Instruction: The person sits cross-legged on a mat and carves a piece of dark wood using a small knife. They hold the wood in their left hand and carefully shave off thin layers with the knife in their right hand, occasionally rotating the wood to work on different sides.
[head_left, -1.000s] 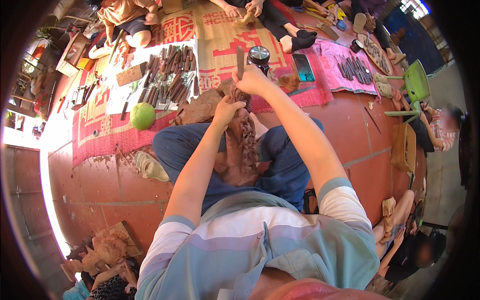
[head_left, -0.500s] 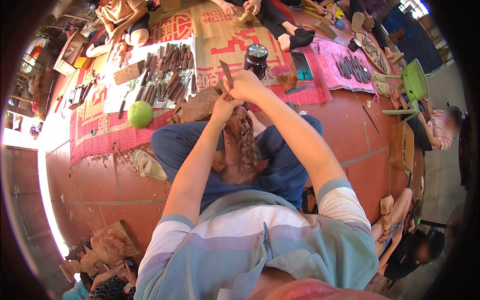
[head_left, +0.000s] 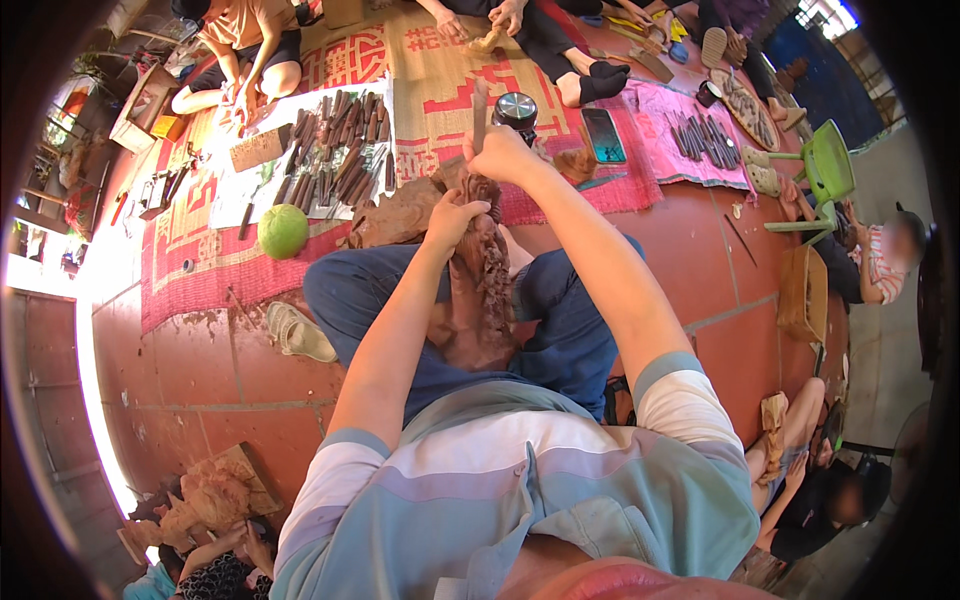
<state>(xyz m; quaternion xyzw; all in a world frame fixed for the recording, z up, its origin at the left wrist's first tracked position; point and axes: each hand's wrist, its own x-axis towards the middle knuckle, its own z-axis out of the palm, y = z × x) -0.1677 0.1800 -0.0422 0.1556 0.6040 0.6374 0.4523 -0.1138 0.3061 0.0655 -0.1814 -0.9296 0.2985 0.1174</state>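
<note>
A reddish-brown wood carving (head_left: 482, 290) with a rough, deeply cut surface stands between my bent legs. My left hand (head_left: 455, 218) is closed about its upper far end, thumb across the top; its other fingers are partly hidden. Just beyond, my right hand (head_left: 503, 157) is wrapped round a carving chisel (head_left: 480, 104), whose flat upper part sticks up out of the fist. The chisel's lower end is hidden by the hands. Under and left of the carving's far end lies a rough brown wood block (head_left: 390, 218).
Many carving chisels (head_left: 338, 145) lie on a white sheet at the far left, beside a green round fruit (head_left: 283, 231). A dark lidded flask (head_left: 515, 112) and a phone (head_left: 603, 136) are beyond my right hand. More tools (head_left: 705, 138) lie on pink cloth. Other people sit around.
The chisel has swung from leaning left to nearly upright, and my right hand has shifted slightly right and away from me. My left hand sits slightly lower on the carving.
</note>
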